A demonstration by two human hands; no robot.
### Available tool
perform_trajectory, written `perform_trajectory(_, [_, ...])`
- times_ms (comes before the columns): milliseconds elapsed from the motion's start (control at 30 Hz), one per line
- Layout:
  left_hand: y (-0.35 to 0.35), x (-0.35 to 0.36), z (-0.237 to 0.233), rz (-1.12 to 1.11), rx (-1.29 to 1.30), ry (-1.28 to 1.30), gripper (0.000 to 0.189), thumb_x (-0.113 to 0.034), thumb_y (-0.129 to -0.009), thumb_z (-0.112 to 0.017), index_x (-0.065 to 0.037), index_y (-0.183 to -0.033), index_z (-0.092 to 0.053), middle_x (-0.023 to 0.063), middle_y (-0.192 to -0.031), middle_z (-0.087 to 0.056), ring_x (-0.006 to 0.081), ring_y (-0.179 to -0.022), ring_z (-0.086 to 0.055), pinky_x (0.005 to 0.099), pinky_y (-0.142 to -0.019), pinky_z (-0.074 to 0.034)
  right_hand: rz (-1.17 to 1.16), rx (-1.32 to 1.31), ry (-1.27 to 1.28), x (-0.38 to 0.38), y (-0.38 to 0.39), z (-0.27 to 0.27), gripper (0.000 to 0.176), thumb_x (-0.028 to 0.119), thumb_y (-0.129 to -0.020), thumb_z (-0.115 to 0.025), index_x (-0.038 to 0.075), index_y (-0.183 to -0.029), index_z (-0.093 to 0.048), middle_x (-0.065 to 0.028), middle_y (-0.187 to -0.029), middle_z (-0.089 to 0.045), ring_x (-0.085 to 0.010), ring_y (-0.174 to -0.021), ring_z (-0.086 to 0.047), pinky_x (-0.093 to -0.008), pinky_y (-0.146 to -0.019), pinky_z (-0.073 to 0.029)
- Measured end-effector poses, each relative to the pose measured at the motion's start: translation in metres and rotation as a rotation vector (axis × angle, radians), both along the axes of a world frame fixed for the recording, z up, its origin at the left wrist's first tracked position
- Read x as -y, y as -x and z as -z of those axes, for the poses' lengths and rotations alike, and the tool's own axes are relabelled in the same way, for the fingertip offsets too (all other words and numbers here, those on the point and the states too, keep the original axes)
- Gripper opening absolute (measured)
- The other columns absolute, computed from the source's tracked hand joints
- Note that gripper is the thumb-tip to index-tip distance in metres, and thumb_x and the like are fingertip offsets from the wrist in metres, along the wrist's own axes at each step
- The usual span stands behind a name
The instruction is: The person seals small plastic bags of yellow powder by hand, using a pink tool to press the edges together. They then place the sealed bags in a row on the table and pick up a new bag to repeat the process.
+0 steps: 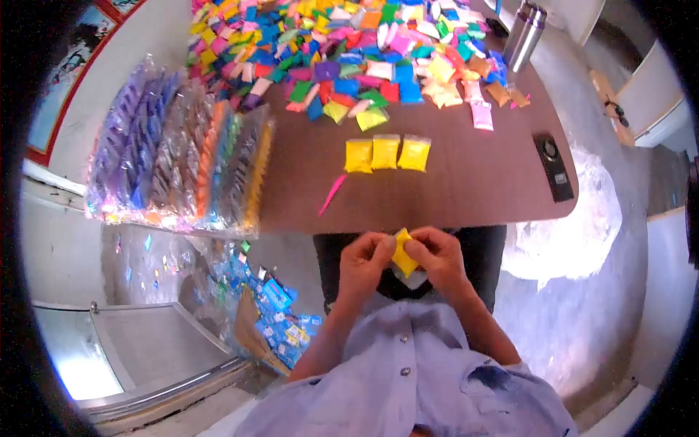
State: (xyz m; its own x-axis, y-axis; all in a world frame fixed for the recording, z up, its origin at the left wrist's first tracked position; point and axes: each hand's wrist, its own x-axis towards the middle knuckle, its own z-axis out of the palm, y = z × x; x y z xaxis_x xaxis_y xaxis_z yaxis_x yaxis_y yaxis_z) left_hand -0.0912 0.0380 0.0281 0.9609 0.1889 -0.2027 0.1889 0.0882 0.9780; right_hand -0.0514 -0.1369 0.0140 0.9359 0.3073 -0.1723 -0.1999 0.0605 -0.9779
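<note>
A small yellow packet (403, 255) is held between my two hands, just off the table's front edge and above my lap. My left hand (366, 261) pinches its left side with thumb and fingers. On the other side, my right hand (438, 256) grips the packet's upper right part. Clear plastic shows at the packet's lower end. Beyond my hands, three similar yellow packets (384, 153) lie in a row on the brown table (451, 197). A thin pink stick-like tool (332, 195) rests to the left of that row.
A large heap of colourful small packets (349, 51) covers the table's far side. Long clear bags of coloured pieces (182, 153) stand at the left. A steel flask (524, 36) and a black device (554, 166) are at the right. Blue wrappers (280, 309) lie on the floor.
</note>
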Motion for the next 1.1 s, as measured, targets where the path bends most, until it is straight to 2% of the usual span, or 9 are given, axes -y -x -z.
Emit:
perform_trajectory(167, [0.0,-0.001,-0.008,0.034,0.091,-0.143,0.017,-0.014,-0.1,-0.067,0.0,-0.091,-0.071,-0.0023,-0.081,-0.066,0.0073,-0.077,-0.06,0.0247,-0.07,-0.05,-0.043,0.019,0.017,0.001,0.01,-0.006,0.023,0.021,-0.1,-0.068,-0.002,-0.103,-0.069,-0.0035,-0.09,-0.07,-0.0101,-0.083,-0.063,-0.0268,-0.074,-0.053])
perform_trajectory(233, [0.002,-0.001,-0.012,0.177,0.127,-0.316,0.017,-0.014,-0.1,-0.067,0.001,-0.092,-0.07,-0.0024,-0.081,-0.066,0.0069,-0.077,-0.06,0.0241,-0.071,-0.049,-0.066,0.018,0.042,0.004,0.012,-0.006,0.025,0.022,-0.101,-0.067,-0.002,-0.101,-0.069,-0.0031,-0.089,-0.07,-0.0097,-0.082,-0.063,-0.0267,-0.073,-0.052])
perform_trajectory(300, [0.005,0.004,0.001,0.2,0.113,-0.259,0.017,-0.015,-0.101,-0.067,0.0,-0.092,-0.07,-0.0015,-0.084,-0.067,0.0072,-0.078,-0.06,0.0247,-0.069,-0.049,-0.089,0.042,0.069,0.008,0.013,-0.005,0.025,0.023,-0.102,-0.065,-0.001,-0.098,-0.068,-0.0027,-0.086,-0.068,-0.0095,-0.079,-0.062,-0.0272,-0.07,-0.051])
perform_trajectory(400, [0.006,0.02,0.004,0.039,-0.01,0.014,0.02,-0.02,-0.102,-0.067,0.0,-0.101,-0.068,0.0009,-0.083,-0.066,0.0068,-0.076,-0.059,0.0245,-0.067,-0.049,0.024,0.131,0.075,0.006,0.017,-0.003,0.024,0.022,-0.103,-0.064,-0.001,-0.094,-0.067,-0.0025,-0.081,-0.066,-0.0086,-0.076,-0.059,-0.0282,-0.066,-0.05])
perform_trajectory(567, [0.016,0.039,0.004,0.105,-0.008,-0.063,0.023,-0.025,-0.103,-0.068,-0.002,-0.106,-0.066,0.0013,-0.089,-0.065,0.0065,-0.079,-0.058,0.0249,-0.068,-0.048,0.163,0.196,0.149,0.007,0.016,-0.006,0.025,0.021,-0.104,-0.062,0.0,-0.091,-0.065,-0.003,-0.079,-0.065,-0.0083,-0.074,-0.057,-0.0281,-0.065,-0.049])
perform_trajectory(633, [0.016,0.043,0.003,0.122,-0.01,0.012,0.021,-0.022,-0.103,-0.067,-0.001,-0.104,-0.067,0.0002,-0.088,-0.066,0.0068,-0.079,-0.058,0.0245,-0.069,-0.049,0.27,0.195,0.118,0.005,0.019,-0.006,0.024,0.02,-0.104,-0.062,0.001,-0.09,-0.065,-0.003,-0.078,-0.064,-0.0082,-0.073,-0.056,-0.0284,-0.065,-0.049])
perform_trajectory(767, [0.014,0.033,0.013,0.176,0.007,-0.2,0.02,-0.022,-0.102,-0.068,-0.002,-0.098,-0.066,-0.002,-0.084,-0.063,0.0062,-0.075,-0.054,0.025,-0.065,-0.046,0.213,0.097,-0.033,0.003,0.015,-0.007,0.026,0.022,-0.105,-0.06,0.001,-0.091,-0.065,-0.0003,-0.081,-0.063,-0.0064,-0.075,-0.055,-0.0275,-0.065,-0.048])
perform_trajectory(867, [0.014,0.026,-0.007,0.258,0.074,-0.368,0.021,-0.022,-0.102,-0.068,-0.001,-0.099,-0.066,-0.0006,-0.085,-0.065,0.0073,-0.076,-0.056,0.0259,-0.066,-0.047,0.119,0.012,-0.046,0.01,0.012,0.019,0.028,0.024,-0.106,-0.059,0.001,-0.092,-0.065,0.0002,-0.082,-0.064,-0.0067,-0.076,-0.056,-0.0266,-0.067,-0.049])
perform_trajectory(1100, [0.021,0.035,0.01,0.276,-0.032,-0.098,0.023,-0.022,-0.103,-0.064,0.0,-0.105,-0.067,0.0016,-0.091,-0.068,0.0092,-0.081,-0.06,0.0264,-0.069,-0.049,0.263,0.123,0.033,-0.002,0.017,0.009,0.029,0.026,-0.107,-0.059,0.002,-0.092,-0.066,0.0001,-0.081,-0.064,-0.0063,-0.074,-0.056,-0.0267,-0.065,-0.05])
